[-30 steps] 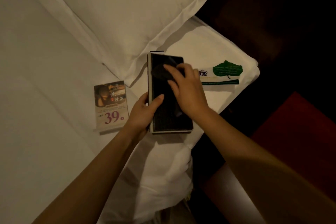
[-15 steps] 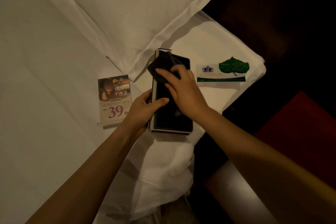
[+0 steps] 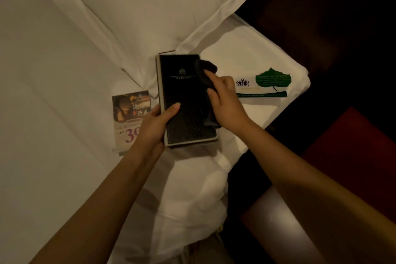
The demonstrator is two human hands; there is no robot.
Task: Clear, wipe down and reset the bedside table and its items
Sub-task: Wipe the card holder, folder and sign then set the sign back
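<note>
A black leather-look folder (image 3: pixel 184 92) with pale edges lies on the white bed sheet (image 3: pixel 53 113). My left hand (image 3: pixel 154 124) grips its lower left corner, thumb on the cover. Along the folder's right edge my right hand (image 3: pixel 225 100) presses a dark cloth (image 3: pixel 205 73). A promo card (image 3: pixel 131 111) printed with a large "39" rests on the sheet to the left, partly covered by my left hand. To the right lies a card with a green leaf (image 3: pixel 272 80).
A white pillow (image 3: pixel 160 6) lies above the folder. The bed corner ends at the right, with dark floor beyond. A red surface (image 3: pixel 353 156) is at the lower right, and a pale strip (image 3: pixel 282 221) runs beside my right forearm.
My right hand slid the dark cloth from the folder's top left across to its right edge, uncovering the emblem on the cover. The left hand kept its hold on the folder.
</note>
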